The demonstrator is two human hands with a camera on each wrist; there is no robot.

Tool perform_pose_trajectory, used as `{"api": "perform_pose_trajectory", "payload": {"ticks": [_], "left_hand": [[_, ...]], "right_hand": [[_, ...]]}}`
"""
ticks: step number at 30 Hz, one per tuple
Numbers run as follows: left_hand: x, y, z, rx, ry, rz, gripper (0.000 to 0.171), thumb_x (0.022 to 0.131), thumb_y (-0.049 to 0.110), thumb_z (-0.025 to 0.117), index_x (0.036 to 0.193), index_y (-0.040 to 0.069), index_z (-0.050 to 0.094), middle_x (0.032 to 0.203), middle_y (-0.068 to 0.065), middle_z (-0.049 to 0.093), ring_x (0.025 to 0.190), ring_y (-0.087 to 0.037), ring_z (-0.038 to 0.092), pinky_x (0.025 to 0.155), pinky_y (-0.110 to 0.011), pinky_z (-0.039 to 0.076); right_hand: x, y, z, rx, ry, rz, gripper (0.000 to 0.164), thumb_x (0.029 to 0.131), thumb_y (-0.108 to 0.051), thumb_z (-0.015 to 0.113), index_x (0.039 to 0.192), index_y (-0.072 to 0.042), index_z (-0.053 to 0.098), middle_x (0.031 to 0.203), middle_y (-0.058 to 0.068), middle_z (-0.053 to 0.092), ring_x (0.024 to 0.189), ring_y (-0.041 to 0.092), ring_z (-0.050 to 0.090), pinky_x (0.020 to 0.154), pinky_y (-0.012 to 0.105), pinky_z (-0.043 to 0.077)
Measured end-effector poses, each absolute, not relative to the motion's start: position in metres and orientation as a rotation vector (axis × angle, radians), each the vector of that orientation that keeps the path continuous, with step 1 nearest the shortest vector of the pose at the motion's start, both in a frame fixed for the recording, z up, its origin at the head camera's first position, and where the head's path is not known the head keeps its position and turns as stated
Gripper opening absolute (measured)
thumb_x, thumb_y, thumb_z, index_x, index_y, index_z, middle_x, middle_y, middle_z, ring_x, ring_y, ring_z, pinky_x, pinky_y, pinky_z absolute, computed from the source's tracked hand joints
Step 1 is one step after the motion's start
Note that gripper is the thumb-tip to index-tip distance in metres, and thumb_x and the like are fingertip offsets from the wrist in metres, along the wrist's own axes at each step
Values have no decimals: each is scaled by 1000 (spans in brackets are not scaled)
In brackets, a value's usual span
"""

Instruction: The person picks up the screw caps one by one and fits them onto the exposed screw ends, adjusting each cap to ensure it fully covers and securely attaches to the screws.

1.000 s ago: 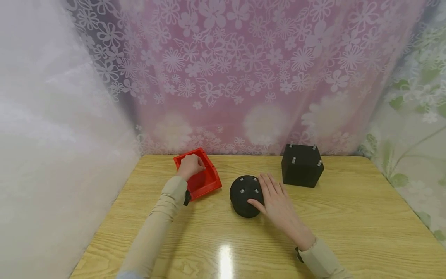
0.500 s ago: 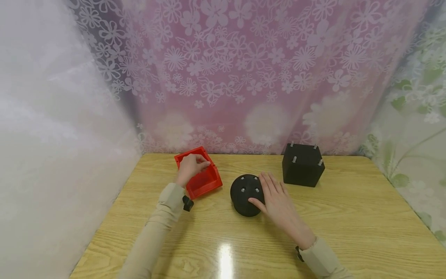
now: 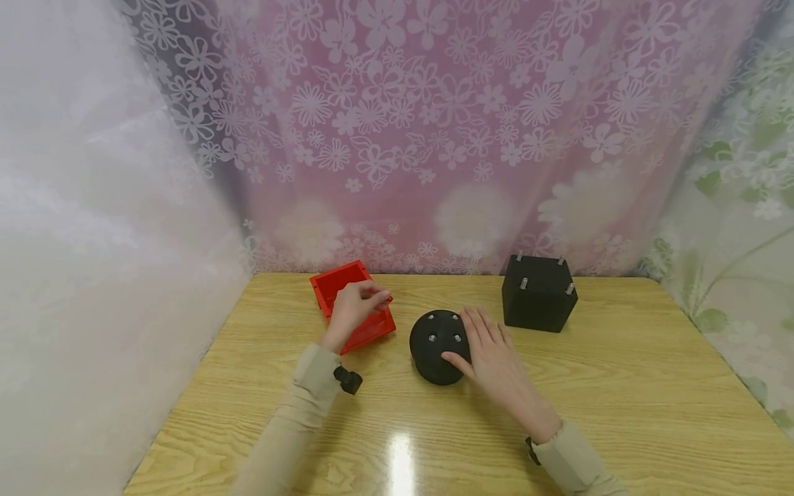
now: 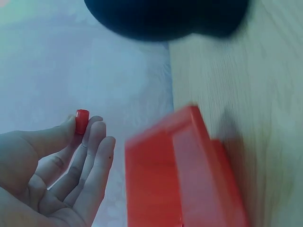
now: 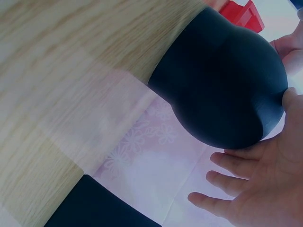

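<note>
Small red cylinder [image 4: 82, 122] is up in the air in the person's L hand [image 3: 355, 308], at the R edge of the red bin [image 3: 372, 332] as seen in head view; bin sits askew on the wood-grain table [image 3: 446, 448]. Black round-topped body [image 3: 434, 362] stands R of the bin, btwn it & the black block [image 3: 538, 303] near the table's far edge; body has 4 metal studs [image 3: 432, 338] on top, block 4 upright metal posts [image 3: 524, 284]. Floral curtain [image 3: 384, 138] behind. L hand blocks the bin's middle; R hand [image 3: 496, 362] hides pt. of the body's R side. L wrist view: bin blurred & cut off at bottom, dark shape [image 4: 170, 16] cut off at top. R wrist view: bin mostly behind the body, dark corner [image 5: 94, 208] cut off below. L thumb & fingertip(s) pinch the cylinder, other fingers extended. R fingers straight, apart in R wrist view, w/ thumb & forefinger touching the body.
</note>
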State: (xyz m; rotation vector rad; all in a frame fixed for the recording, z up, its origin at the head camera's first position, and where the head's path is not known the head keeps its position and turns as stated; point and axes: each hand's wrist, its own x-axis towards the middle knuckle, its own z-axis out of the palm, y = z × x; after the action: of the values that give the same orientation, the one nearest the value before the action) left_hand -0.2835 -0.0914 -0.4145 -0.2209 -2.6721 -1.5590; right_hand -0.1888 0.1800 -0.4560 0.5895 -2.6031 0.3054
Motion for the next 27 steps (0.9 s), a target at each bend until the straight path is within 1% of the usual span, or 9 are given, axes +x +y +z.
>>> {"api": "perform_pose_trajectory", "payload": {"ticks": [7,14,22,27], "left_hand": [[-274,-77,-419,-268,-2596,-1662,21,94,26,74,106,10,79,95,-7,78,85,-25,76,77,-33,61],[-268,-64,-422,-356,-2534,-1759,24,95,25,73,112,9,78,99,-8,78,90,-28,75,81,-35,61],[-265,-51,-424,-428,-2539,-1708,24,95,29,73,112,13,79,99,-6,78,90,-30,75,77,-35,62],[-262,-45,-425,-442,-2541,-1690,26,96,29,72,114,13,79,102,-5,77,91,-30,74,77,-32,61]], "right_hand": [[-189,180,-455,579,-2651,287,90,97,-64,51,155,3,35,157,22,40,146,40,35,113,63,34],[-189,181,-454,563,-2693,299,89,96,-60,57,156,1,33,159,21,37,148,38,31,115,63,31],[-189,181,-454,557,-2714,307,89,96,-58,59,157,1,32,161,20,34,150,38,30,116,63,28],[-190,181,-454,560,-2706,292,89,96,-58,59,156,2,33,159,21,36,149,39,31,115,63,30]]}}
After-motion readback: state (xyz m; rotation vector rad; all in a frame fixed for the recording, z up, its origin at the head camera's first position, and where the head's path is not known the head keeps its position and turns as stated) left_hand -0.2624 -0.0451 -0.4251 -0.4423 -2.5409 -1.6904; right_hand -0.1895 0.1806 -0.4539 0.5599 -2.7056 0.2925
